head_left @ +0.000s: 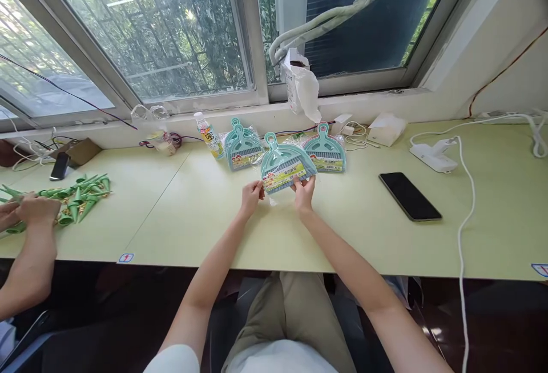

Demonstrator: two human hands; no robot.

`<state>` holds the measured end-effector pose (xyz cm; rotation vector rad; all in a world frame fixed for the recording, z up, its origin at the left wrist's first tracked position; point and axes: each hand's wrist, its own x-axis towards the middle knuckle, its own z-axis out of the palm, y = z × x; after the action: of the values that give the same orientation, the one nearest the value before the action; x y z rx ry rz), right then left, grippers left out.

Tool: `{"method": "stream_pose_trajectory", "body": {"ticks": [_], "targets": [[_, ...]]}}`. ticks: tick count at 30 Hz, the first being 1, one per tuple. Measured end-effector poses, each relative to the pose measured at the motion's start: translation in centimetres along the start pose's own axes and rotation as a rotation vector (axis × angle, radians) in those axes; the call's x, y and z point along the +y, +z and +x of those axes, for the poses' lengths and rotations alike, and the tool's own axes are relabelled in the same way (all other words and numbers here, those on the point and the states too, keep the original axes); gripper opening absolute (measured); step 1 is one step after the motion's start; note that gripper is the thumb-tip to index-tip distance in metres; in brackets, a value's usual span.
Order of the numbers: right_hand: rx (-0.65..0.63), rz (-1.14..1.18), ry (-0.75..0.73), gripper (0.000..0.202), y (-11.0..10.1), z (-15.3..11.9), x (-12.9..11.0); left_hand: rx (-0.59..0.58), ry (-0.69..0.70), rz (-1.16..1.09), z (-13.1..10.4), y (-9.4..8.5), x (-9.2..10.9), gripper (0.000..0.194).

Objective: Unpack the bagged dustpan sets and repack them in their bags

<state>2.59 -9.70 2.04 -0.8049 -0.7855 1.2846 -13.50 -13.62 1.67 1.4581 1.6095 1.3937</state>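
A teal dustpan-and-brush set (285, 161) with a yellow label is held between both hands, slightly tilted. My left hand (252, 197) pinches its lower left corner, and my right hand (303, 192) grips its lower right edge with the thumb on the front. Behind it on the left lies a similar wrapped teal set (243, 144). Another wrapped set (326, 149), showing a thin red edge, rests behind it on the right. Clear plastic wrapping shows around the sets.
A drink bottle (209, 136) stands by the window ledge. To the right lie a black phone (410, 196), a white power strip (433, 157) and its cable. At far left, another person's hands (36, 210) work over green cone-shaped pieces (79, 201).
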Motion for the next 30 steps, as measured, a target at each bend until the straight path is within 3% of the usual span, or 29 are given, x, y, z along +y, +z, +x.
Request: {"method": "stream_pose_trajectory", "body": {"ticks": [6, 13, 18, 21, 23, 24, 26, 28, 30], "targets": [[-0.008, 0.043, 0.050, 0.056, 0.3, -0.7, -0.3, 0.187, 0.092, 0.145, -0.3, 0.1, 0.7, 0.048], [-0.067, 0.025, 0.132, 0.047, 0.5, -0.9, -0.5, 0.284, 0.065, 0.140, -0.2, -0.7, 0.5, 0.048], [-0.090, 0.046, 0.200, 0.045, 0.2, -0.6, -0.5, 0.275, 0.027, 0.041, 0.3, -1.1, 0.0, 0.041], [-0.160, 0.028, 0.220, 0.044, 0.2, -0.4, -0.6, 0.483, 0.097, 0.018, 0.5, -2.3, 0.7, 0.034], [-0.247, 0.003, 0.249, 0.042, 0.2, -0.3, -0.8, 0.685, 0.222, 0.164, 0.8, -3.6, 2.1, 0.045], [-0.301, -0.014, 0.271, 0.041, 0.3, -0.3, -0.8, 0.721, 0.280, 0.259, 1.1, -4.4, 2.9, 0.051], [-0.428, -0.055, 0.313, 0.041, 0.4, -0.4, -1.0, 0.579, 0.331, 0.395, 1.8, -5.8, 4.6, 0.055], [-0.555, -0.105, 0.338, 0.043, 0.5, -0.6, -1.0, 0.256, 0.286, 0.423, 2.9, -7.0, 5.7, 0.051], [-0.637, -0.157, 0.350, 0.044, 0.6, -0.8, -1.0, -0.001, 0.135, 0.370, 4.1, -8.1, 5.8, 0.037]]}}
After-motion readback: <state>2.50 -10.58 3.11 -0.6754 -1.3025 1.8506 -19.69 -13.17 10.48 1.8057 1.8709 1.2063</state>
